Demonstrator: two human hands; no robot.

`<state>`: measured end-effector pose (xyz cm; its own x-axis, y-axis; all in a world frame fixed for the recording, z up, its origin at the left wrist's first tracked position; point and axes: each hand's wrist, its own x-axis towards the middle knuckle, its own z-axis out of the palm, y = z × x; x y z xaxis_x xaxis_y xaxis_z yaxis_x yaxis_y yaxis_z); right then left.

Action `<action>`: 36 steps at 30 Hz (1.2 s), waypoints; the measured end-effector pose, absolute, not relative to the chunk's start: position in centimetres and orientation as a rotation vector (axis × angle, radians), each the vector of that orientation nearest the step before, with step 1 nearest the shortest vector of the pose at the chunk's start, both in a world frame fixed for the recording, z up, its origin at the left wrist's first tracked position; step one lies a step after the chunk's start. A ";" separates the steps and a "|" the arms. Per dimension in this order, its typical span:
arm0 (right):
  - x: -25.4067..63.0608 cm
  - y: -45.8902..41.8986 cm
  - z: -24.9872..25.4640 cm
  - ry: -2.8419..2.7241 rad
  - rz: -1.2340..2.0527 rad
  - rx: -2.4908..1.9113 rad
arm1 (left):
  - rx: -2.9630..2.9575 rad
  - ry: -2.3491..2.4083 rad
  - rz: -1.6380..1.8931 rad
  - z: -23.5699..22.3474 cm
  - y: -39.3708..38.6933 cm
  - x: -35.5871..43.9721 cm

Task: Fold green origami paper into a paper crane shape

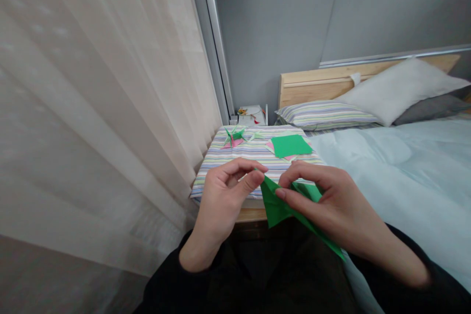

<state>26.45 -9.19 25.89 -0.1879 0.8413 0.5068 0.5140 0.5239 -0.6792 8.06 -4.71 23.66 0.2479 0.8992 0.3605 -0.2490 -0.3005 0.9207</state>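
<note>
Two near-shut grips, left hand (221, 201), right hand (331, 206), pinching folded green paper (279, 203).

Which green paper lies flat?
The square green paper sheet on the striped cloth; the creased green paper sheet is held between left hand and right hand.

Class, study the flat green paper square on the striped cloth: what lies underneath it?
Pink paper pokes out past the green square at its left and lower edges, above the striped cloth. The square covers the rest, so whether it is one pink sheet or several cannot be seen.
</note>
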 end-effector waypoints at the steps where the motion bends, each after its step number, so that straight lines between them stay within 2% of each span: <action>1: 26.4 -9.2 25.9 -1.839 0.460 -1.122 | 1.412 0.671 1.283 23.6 -4.8 8.1; 14: 26.2 -9.2 25.2 -1.757 0.635 -1.113 | 1.408 0.788 1.199 23.4 -4.9 8.3; 22: 26.0 -8.9 24.7 -1.762 0.620 -1.093 | 1.446 0.799 1.181 23.3 -4.8 8.2; 29: 25.8 -9.1 24.3 -1.797 0.427 -1.084 | 1.395 0.804 1.329 23.1 -4.6 8.5; 36: 25.6 -9.1 24.4 -1.760 0.464 -1.069 | 1.435 0.715 1.305 23.2 -4.9 8.5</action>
